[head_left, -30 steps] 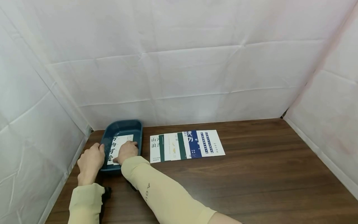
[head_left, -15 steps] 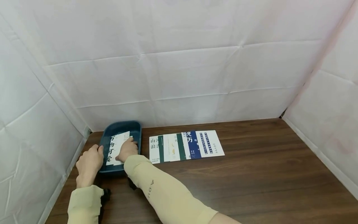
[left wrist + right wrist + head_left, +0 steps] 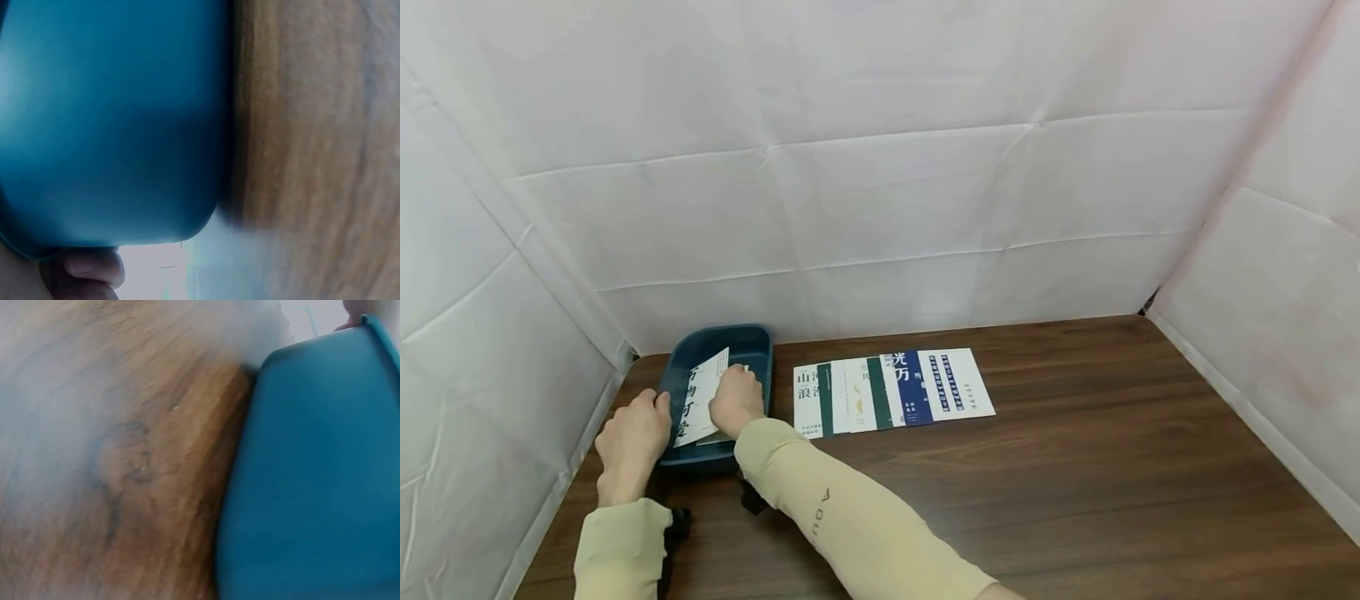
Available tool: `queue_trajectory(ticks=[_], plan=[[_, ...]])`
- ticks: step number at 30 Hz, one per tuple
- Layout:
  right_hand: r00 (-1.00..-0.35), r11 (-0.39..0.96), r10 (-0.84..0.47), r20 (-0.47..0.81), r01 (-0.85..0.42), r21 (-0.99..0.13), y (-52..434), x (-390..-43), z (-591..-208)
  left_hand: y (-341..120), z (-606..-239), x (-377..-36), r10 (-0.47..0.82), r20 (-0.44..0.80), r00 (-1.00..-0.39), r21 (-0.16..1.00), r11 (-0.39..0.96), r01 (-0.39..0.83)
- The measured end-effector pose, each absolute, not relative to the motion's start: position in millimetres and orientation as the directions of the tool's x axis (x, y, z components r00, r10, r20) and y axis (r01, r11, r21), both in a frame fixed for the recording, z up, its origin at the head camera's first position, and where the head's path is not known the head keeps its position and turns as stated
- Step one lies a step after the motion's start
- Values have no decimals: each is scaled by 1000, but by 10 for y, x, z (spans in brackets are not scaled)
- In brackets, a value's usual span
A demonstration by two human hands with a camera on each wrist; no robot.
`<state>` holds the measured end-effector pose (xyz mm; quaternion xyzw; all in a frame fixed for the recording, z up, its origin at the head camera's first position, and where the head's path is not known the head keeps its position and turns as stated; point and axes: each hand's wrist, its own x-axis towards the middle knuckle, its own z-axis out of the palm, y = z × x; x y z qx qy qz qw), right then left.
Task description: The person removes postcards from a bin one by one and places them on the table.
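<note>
A person's left hand (image 3: pixel 631 433) curls over the near left rim of a blue tray (image 3: pixel 752 342) at the table's (image 3: pixel 1075 467) back left corner. The right hand (image 3: pixel 735 402), fingers bent, pinches a white card (image 3: pixel 696 400) printed with black characters, tilted up on edge inside the one tray. Beside it on the table, a fanned row of about five cards (image 3: pixel 891 392) lies flat.

Card (image 3: pixel 698 397) in tray (image 3: pixel 752 337), cards (image 3: pixel 891 389) rightward

White creased sheeting (image 3: pixel 865 183) walls in the back and both sides of the frame, with a dark wood-grain table (image 3: pixel 1112 483) filling the bottom.
</note>
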<state>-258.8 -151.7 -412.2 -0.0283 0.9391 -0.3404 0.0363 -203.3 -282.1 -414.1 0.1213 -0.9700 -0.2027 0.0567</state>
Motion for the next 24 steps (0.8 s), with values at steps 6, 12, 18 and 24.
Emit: queue_trajectory(ticks=[6, 12, 18, 24], plan=[[-994, 752, -104, 36, -102, -651, -1486, -2578, -4037, -2821, -4143, -2043, -262, 76, -962, 393, 895, -213], [-997, 736, -67, 49, -82, -672, -1425, -2564, -3952, -2813, -4144, -2058, -261, 68, -963, 392, 894, -215], [-991, 696, -107, 79, -132, -706, -1305, -2529, -3856, -2812, -4127, -2063, -264, 68, -962, 383, 898, -219], [-996, 521, -78, 37, -72, -850, -1114, -2509, -3826, -2807, -4133, -2046, -263, 67, -962, 398, 892, -216]])
